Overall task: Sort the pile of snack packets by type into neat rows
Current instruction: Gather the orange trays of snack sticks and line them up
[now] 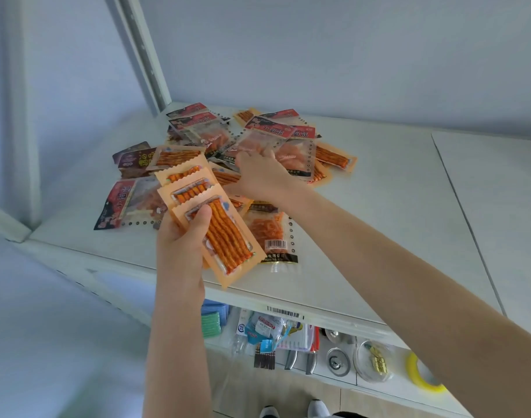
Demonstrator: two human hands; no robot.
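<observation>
A loose pile of snack packets (276, 140) lies on a white shelf (378, 224). It mixes orange packets of long spicy sticks, clear packets with red-and-black headers, and a dark maroon packet (131, 158). My left hand (182, 236) grips a fanned stack of three orange stick packets (219, 227) above the shelf's front edge, thumb on the top one. My right hand (261, 173) reaches into the middle of the pile, its fingertips on a clear packet (258, 143); whether they pinch it I cannot tell.
A metal upright (143, 52) stands at the shelf's back left corner. The shelf's right half is bare, with a seam (466, 218) running across it. A lower shelf holds sponges (211, 321), small packets, metal fittings and a roll of yellow tape (421, 372).
</observation>
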